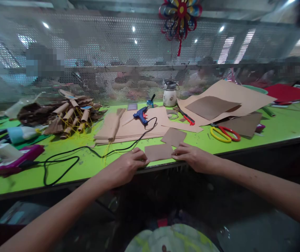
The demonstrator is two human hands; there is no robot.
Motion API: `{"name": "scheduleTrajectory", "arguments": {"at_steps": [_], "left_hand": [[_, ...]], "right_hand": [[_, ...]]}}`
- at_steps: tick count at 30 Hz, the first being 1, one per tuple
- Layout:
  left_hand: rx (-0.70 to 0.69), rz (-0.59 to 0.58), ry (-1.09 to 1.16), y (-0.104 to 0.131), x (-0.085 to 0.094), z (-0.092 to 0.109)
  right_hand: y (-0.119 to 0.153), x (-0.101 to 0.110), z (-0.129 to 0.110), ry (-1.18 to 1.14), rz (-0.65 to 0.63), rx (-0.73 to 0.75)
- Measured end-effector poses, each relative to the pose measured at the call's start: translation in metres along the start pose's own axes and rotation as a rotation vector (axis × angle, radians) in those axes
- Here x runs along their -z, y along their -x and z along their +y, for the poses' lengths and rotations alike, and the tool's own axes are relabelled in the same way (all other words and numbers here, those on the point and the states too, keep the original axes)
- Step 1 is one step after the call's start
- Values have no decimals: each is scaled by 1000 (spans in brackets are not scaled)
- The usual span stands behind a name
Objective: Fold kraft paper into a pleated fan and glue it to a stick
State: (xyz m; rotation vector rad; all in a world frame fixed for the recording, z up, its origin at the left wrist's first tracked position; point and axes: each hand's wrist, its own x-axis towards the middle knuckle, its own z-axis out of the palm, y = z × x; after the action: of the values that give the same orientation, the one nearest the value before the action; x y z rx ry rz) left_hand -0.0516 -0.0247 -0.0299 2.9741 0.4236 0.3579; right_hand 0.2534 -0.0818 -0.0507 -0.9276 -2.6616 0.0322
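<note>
A small rectangle of brown paper [158, 153] lies at the front edge of the green table, with a hand at each end. My left hand [132, 163] pinches its left edge, fingers together. On the opposite edge, my right hand [192, 156] grips the paper between thumb and fingers. Just behind it rests another small brown paper piece [175, 137]. Farther back, a blue glue gun [140, 116] lies on a stack of brown paper sheets [153, 122], beside a rolled brown paper piece [116, 125].
Scissors with yellow and red handles [225, 134] and a red cutter [189, 119] lie right of the stack. Large brown sheets [223, 98] spread behind them. A black cord [86, 147] crosses the left side near bundled paper rolls [69, 112]. A white bottle [169, 96] stands by the mesh panel.
</note>
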Motion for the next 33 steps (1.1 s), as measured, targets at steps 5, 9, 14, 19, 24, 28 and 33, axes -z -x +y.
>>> {"name": "scheduleTrajectory", "arguments": {"at_steps": [5, 9, 14, 19, 24, 28, 33], "left_hand": [[8, 4, 41, 3, 0, 0], [8, 6, 40, 4, -2, -1], [39, 40, 54, 7, -1, 0], [96, 45, 99, 2, 5, 3], [127, 2, -93, -24, 7, 9], [66, -26, -303, -43, 2, 17], [-36, -22, -371, -47, -6, 22]], "right_hand": [[4, -1, 0, -88, 45, -2], [7, -3, -2, -129, 93, -26], [9, -2, -9, -139, 123, -71], [-4, 12, -19, -52, 10, -115], [-35, 17, -32, 234, -112, -156], [-54, 12, -42, 375, -192, -89], [-62, 5, -46, 506, -247, 52]]}}
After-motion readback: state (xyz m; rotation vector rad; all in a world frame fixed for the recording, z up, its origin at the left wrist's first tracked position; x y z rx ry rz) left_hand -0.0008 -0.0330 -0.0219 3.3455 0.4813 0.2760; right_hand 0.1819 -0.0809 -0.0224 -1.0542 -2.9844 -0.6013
